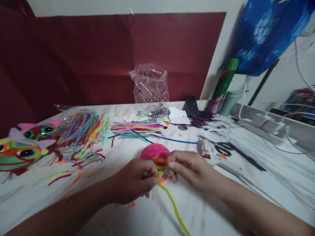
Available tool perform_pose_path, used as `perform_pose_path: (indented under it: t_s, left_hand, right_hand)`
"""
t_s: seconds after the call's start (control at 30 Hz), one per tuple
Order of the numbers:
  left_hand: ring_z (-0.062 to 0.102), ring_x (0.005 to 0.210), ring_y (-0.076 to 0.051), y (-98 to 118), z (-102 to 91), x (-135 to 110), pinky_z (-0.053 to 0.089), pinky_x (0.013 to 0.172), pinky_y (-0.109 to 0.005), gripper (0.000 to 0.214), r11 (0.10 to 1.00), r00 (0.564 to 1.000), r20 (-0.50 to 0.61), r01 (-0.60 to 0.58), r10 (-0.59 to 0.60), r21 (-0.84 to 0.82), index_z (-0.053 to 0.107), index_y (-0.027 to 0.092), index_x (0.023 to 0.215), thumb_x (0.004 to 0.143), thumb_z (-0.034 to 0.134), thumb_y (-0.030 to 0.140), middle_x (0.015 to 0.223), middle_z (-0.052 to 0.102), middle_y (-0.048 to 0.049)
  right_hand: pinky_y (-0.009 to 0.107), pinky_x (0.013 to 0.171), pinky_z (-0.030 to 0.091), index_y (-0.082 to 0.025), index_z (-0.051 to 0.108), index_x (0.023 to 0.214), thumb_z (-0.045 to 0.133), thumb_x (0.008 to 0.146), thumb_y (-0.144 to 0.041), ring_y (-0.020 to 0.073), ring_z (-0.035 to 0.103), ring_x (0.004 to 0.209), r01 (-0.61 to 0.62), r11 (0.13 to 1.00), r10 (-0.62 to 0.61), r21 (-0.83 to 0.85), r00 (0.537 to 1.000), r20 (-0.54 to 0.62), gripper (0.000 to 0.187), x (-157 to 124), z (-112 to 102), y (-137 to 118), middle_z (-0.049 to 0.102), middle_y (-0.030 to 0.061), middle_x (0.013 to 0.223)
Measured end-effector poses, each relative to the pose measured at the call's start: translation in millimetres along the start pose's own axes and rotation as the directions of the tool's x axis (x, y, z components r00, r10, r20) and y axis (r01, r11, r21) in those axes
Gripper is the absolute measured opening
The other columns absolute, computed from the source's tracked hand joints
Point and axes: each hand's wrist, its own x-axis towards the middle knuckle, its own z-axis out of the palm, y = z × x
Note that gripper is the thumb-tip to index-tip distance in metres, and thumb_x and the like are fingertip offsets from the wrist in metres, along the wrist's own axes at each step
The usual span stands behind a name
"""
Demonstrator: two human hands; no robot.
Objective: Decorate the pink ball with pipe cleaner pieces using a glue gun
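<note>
A long yellow pipe cleaner [175,208] trails toward the near edge from between my two hands. My left hand [137,180] is closed, with thumb and finger pinching it near its upper part. Just to the right, my right hand [188,165] is closed in a pinch beside a short orange strip [159,160]; what lies between its fingertips is partly hidden. Right behind the fingers is a bright pink, ribbed, rounded piece [154,150]. Its lower part is covered by my hands, so I cannot tell whether they touch it.
Bundles of coloured pipe cleaners [83,129] and loose ones [137,128] lie behind. Finished-looking animal faces [24,152] rest at left. Scissors [222,147], a glue gun [231,168], clear glue sticks [275,173], a black phone [191,105] and a power strip [275,132] are at right.
</note>
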Motion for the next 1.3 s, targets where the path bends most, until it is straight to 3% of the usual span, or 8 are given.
perform_pose_path:
  t_s: [0.13, 0.37, 0.57, 0.7, 0.87, 1.03, 1.13, 1.3]
  left_hand:
    - [0.041, 0.038, -0.006, -0.8, 6.4, 2.0, 0.032, 0.04, -0.017, 0.022, 0.998, 0.97, -0.244, -0.035, 0.022, -0.05, 0.047, 0.018, 0.064, 0.074, 0.057, 0.036, 0.045, 0.048, 0.0066]
    - [0.04, 0.041, -0.008, -8.3, 13.8, 4.3, 0.036, 0.044, -0.02, 0.024, 0.996, 0.933, -0.35, -0.091, 0.08, -0.014, 0.053, 0.018, 0.066, 0.081, 0.05, 0.037, 0.044, 0.044, 0.0072]
    - [0.057, 0.099, -0.024, -23.5, 7.9, 14.4, 0.046, 0.089, -0.038, 0.025, 0.824, 0.698, -0.487, -0.273, 0.525, 0.497, 0.058, 0.019, 0.094, 0.071, 0.064, 0.028, 0.103, 0.061, -0.0095]
    - [0.034, 0.131, -0.036, -42.2, 9.4, 27.7, 0.031, 0.106, -0.051, 0.083, 0.681, 0.766, -0.262, -0.293, 0.587, 0.671, 0.043, 0.02, 0.127, 0.054, 0.08, 0.034, 0.141, 0.038, -0.0178]
    - [0.038, 0.129, -0.033, -44.0, 5.5, 36.1, 0.032, 0.107, -0.047, 0.074, 0.746, 0.81, -0.299, -0.235, 0.504, 0.623, 0.041, 0.017, 0.127, 0.061, 0.073, 0.027, 0.139, 0.041, -0.0176]
    - [0.06, 0.103, -0.028, -29.6, -12.3, 37.3, 0.05, 0.087, -0.04, 0.059, 0.978, 0.9, -0.395, -0.125, 0.183, 0.168, 0.044, 0.015, 0.118, 0.066, 0.069, 0.029, 0.111, 0.062, -0.0113]
    - [0.062, 0.097, -0.024, -28.1, -16.6, 37.0, 0.051, 0.082, -0.035, 0.06, 0.986, 0.918, -0.369, -0.164, 0.143, -0.025, 0.043, 0.015, 0.117, 0.066, 0.071, 0.028, 0.108, 0.064, -0.0096]
    - [0.062, 0.096, -0.025, -36.2, -7.2, 33.0, 0.051, 0.081, -0.034, 0.062, 0.987, 0.909, -0.389, -0.163, 0.149, -0.001, 0.043, 0.016, 0.117, 0.062, 0.072, 0.021, 0.108, 0.064, -0.0098]
  right_hand:
    - [0.023, 0.055, 0.048, -0.017, 0.056, 0.079, 0.049, 0.093, -0.036, 0.0126, 0.059, 0.059, 0.068, 0.976, -0.108, -0.209, 0.976, -0.187, 0.024, -2.4, 6.3, -5.5, 0.063, 0.0026, 0.067]
    - [0.022, 0.056, 0.047, -0.018, 0.057, 0.08, 0.043, 0.093, -0.016, 0.0128, 0.059, 0.06, 0.209, 0.863, -0.31, -0.461, 0.938, -0.156, 0.02, -5.1, 21.3, -2.6, 0.064, 0.0032, 0.068]
    - [0.022, 0.056, 0.049, -0.02, 0.058, 0.08, 0.048, 0.091, -0.019, 0.0128, 0.062, 0.06, 0.092, 0.927, -0.172, -0.363, 0.965, -0.197, 0.015, -0.8, 11.9, -1.6, 0.066, 0.0014, 0.068]
    - [0.022, 0.054, 0.048, -0.02, 0.057, 0.08, 0.049, 0.09, -0.019, 0.0126, 0.06, 0.058, 0.02, 0.959, -0.088, -0.283, 0.969, -0.23, 0.013, 0.2, 9.9, -2.0, 0.063, 0.0007, 0.067]
    - [0.022, 0.054, 0.049, -0.018, 0.06, 0.082, 0.049, 0.089, -0.02, 0.0117, 0.059, 0.058, -0.031, 0.985, -0.017, -0.17, 0.961, -0.275, 0.014, 1.9, -0.1, -3.2, 0.064, 0.0014, 0.069]
    - [0.022, 0.051, 0.047, -0.018, 0.062, 0.082, 0.052, 0.086, -0.019, 0.0119, 0.058, 0.055, -0.075, 0.954, -0.033, -0.292, 0.937, -0.348, 0.011, 3.6, -7.3, -0.1, 0.063, 0.001, 0.066]
    - [0.022, 0.051, 0.045, -0.018, 0.06, 0.08, 0.049, 0.086, -0.016, 0.0123, 0.058, 0.055, -0.024, 0.901, -0.128, -0.434, 0.939, -0.319, 0.013, 3.2, 1.7, 8.5, 0.063, 0.0023, 0.067]
    - [0.024, 0.051, 0.044, -0.018, 0.057, 0.078, 0.045, 0.086, -0.016, 0.0142, 0.058, 0.055, -0.084, 0.847, -0.106, -0.525, 0.941, -0.322, 0.015, 2.0, 13.5, 25.9, 0.064, 0.0037, 0.067]
